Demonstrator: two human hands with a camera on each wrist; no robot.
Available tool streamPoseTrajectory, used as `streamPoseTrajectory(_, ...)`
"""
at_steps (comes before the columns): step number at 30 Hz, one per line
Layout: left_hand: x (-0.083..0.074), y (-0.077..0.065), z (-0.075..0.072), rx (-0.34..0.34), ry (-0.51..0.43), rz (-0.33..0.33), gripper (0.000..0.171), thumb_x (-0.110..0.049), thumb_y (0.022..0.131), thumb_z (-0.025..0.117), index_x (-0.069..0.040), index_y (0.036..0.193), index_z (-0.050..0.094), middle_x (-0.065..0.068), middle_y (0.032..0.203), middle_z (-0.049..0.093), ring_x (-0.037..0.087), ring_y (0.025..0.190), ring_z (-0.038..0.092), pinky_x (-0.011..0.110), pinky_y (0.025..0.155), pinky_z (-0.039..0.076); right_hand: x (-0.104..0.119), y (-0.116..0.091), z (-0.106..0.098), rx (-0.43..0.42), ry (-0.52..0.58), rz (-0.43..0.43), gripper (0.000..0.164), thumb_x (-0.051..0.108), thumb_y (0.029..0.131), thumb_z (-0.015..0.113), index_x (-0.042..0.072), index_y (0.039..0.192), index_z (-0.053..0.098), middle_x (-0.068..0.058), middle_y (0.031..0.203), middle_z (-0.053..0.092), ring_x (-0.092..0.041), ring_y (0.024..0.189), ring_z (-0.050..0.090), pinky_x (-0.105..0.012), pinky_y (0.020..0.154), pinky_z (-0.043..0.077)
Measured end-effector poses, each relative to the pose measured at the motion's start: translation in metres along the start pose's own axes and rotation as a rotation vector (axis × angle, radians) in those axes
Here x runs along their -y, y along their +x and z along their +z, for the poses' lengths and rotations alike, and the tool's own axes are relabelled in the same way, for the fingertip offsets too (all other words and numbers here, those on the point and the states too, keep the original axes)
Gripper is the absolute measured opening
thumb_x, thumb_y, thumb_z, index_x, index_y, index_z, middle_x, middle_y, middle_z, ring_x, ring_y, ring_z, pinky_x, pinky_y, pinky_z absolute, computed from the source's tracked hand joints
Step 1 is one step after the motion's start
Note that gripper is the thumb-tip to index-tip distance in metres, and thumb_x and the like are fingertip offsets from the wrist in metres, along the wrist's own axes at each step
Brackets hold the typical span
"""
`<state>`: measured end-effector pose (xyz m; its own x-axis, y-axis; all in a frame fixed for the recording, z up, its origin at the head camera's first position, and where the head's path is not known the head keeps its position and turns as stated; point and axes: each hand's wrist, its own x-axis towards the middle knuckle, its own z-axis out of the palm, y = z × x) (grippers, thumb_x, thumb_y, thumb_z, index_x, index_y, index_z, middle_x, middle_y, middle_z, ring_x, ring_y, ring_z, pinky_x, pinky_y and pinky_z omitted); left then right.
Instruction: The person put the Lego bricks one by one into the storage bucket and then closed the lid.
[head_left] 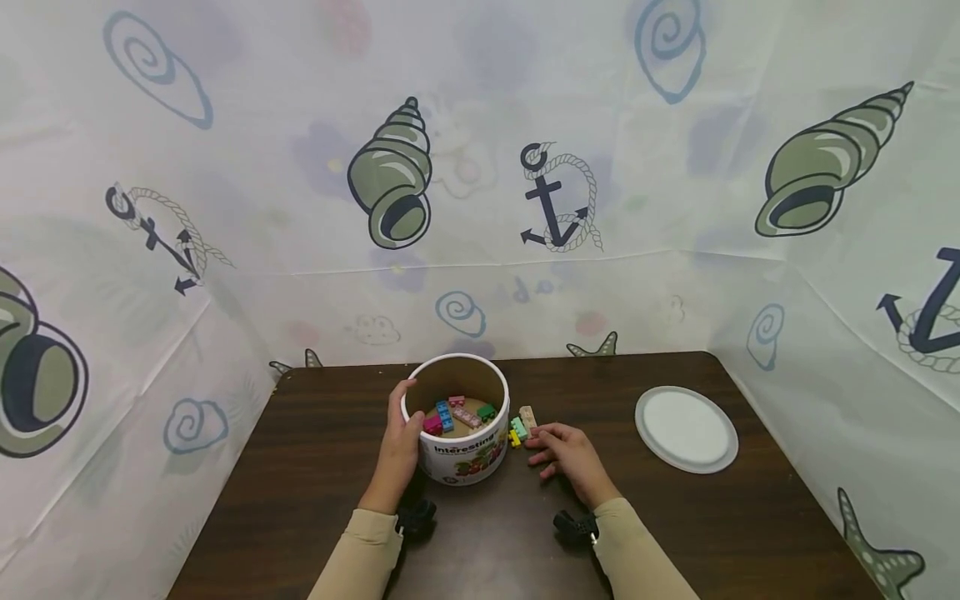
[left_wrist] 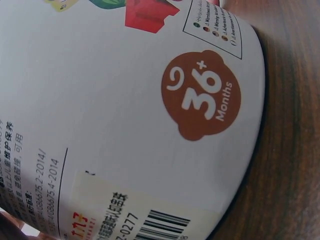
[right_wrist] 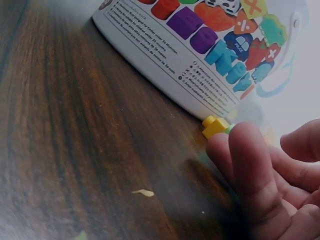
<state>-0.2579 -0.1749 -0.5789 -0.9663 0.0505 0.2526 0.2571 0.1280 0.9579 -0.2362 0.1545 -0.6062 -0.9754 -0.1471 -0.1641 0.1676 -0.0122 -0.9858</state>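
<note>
A white printed bucket point(head_left: 463, 462) stands on the table, and my left hand point(head_left: 397, 454) grips its left side, thumb at the rim. Inside it lie several toy building bricks, among them a blue brick point(head_left: 445, 416), a magenta brick point(head_left: 432, 425), a pink brick point(head_left: 467, 417) and a green brick point(head_left: 487, 412). Right of the bucket are a tan brick point(head_left: 528, 416), a light green brick point(head_left: 519, 428) and a yellow brick point(right_wrist: 215, 127). My right hand point(head_left: 568, 458) is beside them with loosely bent fingers; whether its fingertips touch a brick is hidden.
A round white lid or plate point(head_left: 686, 429) lies on the right part of the dark wooden table point(head_left: 315, 500). Behind the table hangs a white cloth point(head_left: 480, 208) printed with shells and anchors. A small pale scrap point(right_wrist: 144, 192) shows on the tabletop in the right wrist view.
</note>
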Motion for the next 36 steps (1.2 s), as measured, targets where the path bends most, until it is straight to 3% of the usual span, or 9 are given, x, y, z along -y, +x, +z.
streamPoseTrajectory(9,0.001,-0.001,0.0,-0.008,0.008,-0.006,0.058,-0.039,0.112,0.05,-0.031,0.166,0.029,0.011,0.173,0.031,0.045,0.155,0.04,0.075,0.126,0.03,-0.005,0.003,0.006,-0.107,0.037,-0.033,0.034,0.026,0.104,0.075,-0.004,0.121,0.072,-0.025,0.115,0.079,-0.024,0.087,0.08,-0.032,0.059,0.063)
streamPoseTrajectory(13,0.0,-0.002,0.0,-0.008,0.006,-0.007,0.058,-0.04,0.112,0.05,-0.032,0.165,0.03,0.01,0.172,0.031,0.045,0.154,0.04,0.075,0.126,0.03,-0.008,0.003,0.006,-0.133,0.033,-0.06,0.028,0.017,0.098,0.083,-0.003,0.114,0.07,-0.022,0.104,0.079,-0.023,0.083,0.078,-0.033,0.057,0.063)
streamPoseTrajectory(21,-0.002,0.0,-0.001,-0.002,-0.001,-0.004,0.06,-0.042,0.111,0.051,-0.032,0.166,0.029,0.01,0.173,0.031,0.044,0.154,0.04,0.073,0.126,0.031,-0.007,0.004,0.004,-0.16,0.071,-0.064,0.018,0.013,0.101,0.078,-0.002,0.108,0.071,-0.02,0.1,0.078,-0.02,0.08,0.074,-0.03,0.054,0.058)
streamPoseTrajectory(30,0.0,0.001,-0.001,0.003,-0.002,-0.008,0.061,-0.042,0.111,0.051,-0.032,0.166,0.028,0.015,0.174,0.028,0.05,0.155,0.038,0.074,0.126,0.03,-0.006,0.003,-0.001,-0.149,0.232,-0.094,0.022,0.017,0.106,0.072,0.002,0.111,0.058,-0.011,0.104,0.066,-0.017,0.076,0.069,-0.026,0.05,0.051)
streamPoseTrajectory(36,-0.002,0.0,0.0,-0.003,0.002,-0.021,0.06,-0.041,0.111,0.05,-0.032,0.166,0.028,0.013,0.173,0.029,0.048,0.155,0.038,0.075,0.126,0.028,-0.008,0.005,-0.006,-0.112,0.312,-0.099,0.018,0.021,0.106,0.072,0.008,0.109,0.059,-0.007,0.105,0.064,-0.013,0.073,0.062,-0.024,0.051,0.047)
